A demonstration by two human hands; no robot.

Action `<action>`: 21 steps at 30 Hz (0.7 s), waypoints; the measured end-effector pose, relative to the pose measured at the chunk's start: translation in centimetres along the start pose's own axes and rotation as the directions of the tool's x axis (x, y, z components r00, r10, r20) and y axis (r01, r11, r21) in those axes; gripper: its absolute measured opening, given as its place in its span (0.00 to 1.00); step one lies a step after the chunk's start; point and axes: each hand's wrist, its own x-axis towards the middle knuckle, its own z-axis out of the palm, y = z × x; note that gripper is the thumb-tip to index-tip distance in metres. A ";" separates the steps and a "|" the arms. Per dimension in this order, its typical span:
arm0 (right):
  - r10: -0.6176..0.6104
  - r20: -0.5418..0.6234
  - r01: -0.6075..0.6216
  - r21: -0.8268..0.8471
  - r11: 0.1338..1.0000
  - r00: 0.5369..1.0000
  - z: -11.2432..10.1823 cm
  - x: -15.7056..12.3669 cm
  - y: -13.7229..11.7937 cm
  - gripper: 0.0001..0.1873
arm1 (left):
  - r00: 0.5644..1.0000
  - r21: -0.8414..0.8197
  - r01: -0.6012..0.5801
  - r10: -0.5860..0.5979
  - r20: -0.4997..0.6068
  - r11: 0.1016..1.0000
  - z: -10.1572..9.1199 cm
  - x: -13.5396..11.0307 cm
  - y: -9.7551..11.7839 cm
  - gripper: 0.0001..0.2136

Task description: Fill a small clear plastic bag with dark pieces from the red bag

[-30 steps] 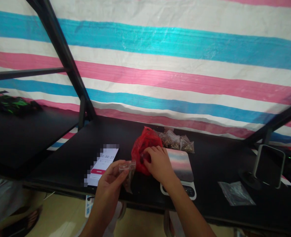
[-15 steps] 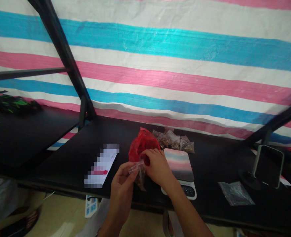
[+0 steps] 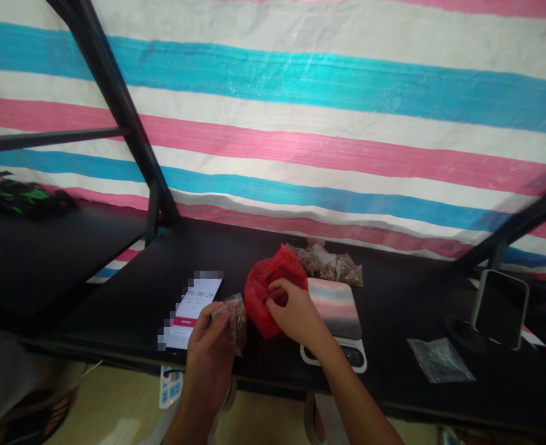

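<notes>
My left hand (image 3: 210, 337) is closed around a small clear zip bag (image 3: 236, 321) of small brownish pieces, holding it just left of a red plastic bag (image 3: 260, 306). At the mouth of the red bag is my right hand (image 3: 294, 309), its thumb and fingers curled together. Whatever those fingertips hold, if anything, I cannot make out. Behind the red bag lie several filled clear bags (image 3: 322, 262). A white kitchen scale (image 3: 333, 309) with a shiny top stands to the right, partly behind my right forearm.
A phone (image 3: 194, 309) showing a running timer lies on the black table (image 3: 129, 296) at left. Farther right are a flat clear bag (image 3: 441, 360) and a second phone (image 3: 502, 309) on a stand. A striped sheet (image 3: 328, 142) hangs behind, with black frame bars.
My left hand has moved left and slightly down with the zip bag, away from my right hand. The red bag has shifted a little right and nearer, its mouth beneath my right fingers.
</notes>
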 end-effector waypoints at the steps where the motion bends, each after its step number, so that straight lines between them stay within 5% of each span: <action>1: 0.002 -0.001 -0.002 0.030 1.000 1.000 -0.1 0.0 0.0 0.08 | 1.000 -0.001 0.013 -0.013 0.002 1.000 0.0 0.0 0.0 0.24; 5: 0.007 -0.051 -0.004 0.058 0.998 0.999 -0.2 0.0 0.2 0.06 | 0.998 0.046 0.006 -0.008 0.057 0.999 -0.4 0.1 -0.1 0.23; 8: 0.010 -0.094 -0.006 0.045 0.999 0.996 -0.2 0.1 0.2 0.05 | 0.987 0.140 -0.134 0.119 0.105 0.981 -0.6 0.0 -0.5 0.22; 13: -0.021 -0.040 0.026 0.131 0.991 0.999 -0.2 -0.1 0.0 0.07 | 0.862 0.405 -0.491 0.363 0.354 0.771 -1.0 -0.2 -1.4 0.10; 21: -0.006 -0.040 0.016 0.234 0.972 0.999 -0.8 -0.1 0.3 0.07 | 0.862 0.493 -0.500 0.356 0.361 0.712 -1.6 0.0 -1.9 0.11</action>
